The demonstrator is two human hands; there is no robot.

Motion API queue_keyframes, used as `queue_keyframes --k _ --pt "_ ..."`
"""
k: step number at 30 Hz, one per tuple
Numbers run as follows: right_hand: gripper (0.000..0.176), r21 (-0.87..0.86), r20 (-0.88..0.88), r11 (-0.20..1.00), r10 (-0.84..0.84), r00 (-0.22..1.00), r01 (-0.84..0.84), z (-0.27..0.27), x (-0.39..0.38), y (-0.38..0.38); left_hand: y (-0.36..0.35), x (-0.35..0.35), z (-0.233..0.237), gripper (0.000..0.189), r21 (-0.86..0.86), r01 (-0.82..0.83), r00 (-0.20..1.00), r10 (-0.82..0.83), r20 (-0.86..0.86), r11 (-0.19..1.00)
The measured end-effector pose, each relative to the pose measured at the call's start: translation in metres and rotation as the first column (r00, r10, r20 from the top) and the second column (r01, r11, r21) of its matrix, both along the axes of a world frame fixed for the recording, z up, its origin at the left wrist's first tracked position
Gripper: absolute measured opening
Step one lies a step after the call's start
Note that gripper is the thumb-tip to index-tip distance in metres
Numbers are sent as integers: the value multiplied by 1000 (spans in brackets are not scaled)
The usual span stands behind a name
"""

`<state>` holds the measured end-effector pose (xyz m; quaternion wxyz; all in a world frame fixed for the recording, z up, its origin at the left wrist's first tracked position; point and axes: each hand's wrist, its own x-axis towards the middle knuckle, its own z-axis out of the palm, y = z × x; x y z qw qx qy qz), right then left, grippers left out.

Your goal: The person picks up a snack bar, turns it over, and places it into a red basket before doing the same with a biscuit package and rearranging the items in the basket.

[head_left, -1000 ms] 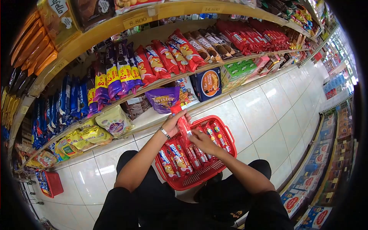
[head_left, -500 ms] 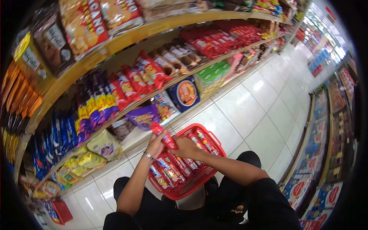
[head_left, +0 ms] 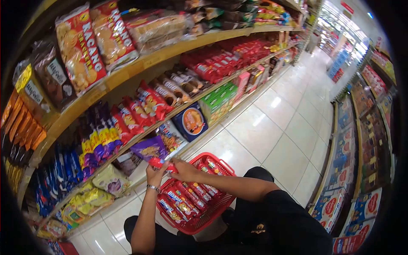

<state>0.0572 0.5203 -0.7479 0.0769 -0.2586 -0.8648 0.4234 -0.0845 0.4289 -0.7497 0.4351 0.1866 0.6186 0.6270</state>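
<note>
Above the far left corner of a red basket [head_left: 196, 231], my left hand [head_left: 155, 175] and my right hand [head_left: 183, 171] are both closed on one red biscuit packet [head_left: 158, 163]. Fingers cover much of the packet, and its label cannot be read. Below my hands, several red biscuit packs [head_left: 182, 203] lie side by side in the basket, some marked "Biskuat". The basket is on the floor between my knees. A purple snack bag [head_left: 149, 148] stands on the bottom shelf just beyond my left hand.
Shelves of snacks curve along the left, with red snack bags [head_left: 153, 100], green boxes [head_left: 218, 102] and cracker packs [head_left: 80, 46]. The tiled floor [head_left: 282, 127] runs ahead as an aisle. Another shelf with boxed goods [head_left: 329, 212] borders the right side.
My view has tilted up and shifted, so the basket appears lower and further left. The red packet has turned from steeply slanted to flatter, and my hands cover more of it.
</note>
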Motion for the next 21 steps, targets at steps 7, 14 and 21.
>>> queue_keyframes --k 7,14,21 --pt "58 -21 -98 1000 3 995 -5 -8 -14 6 -8 -19 -12 50 177 151 986 -137 -91 973" --pt "51 -7 -205 994 103 973 -106 -17 -14 14 -8 -10 -8 53 95 125 958 -96 -271 988" --pt "49 -84 -67 995 48 997 -53 -9 -16 15 -5 -16 -8 43 203 26 999 -17 -44 979"
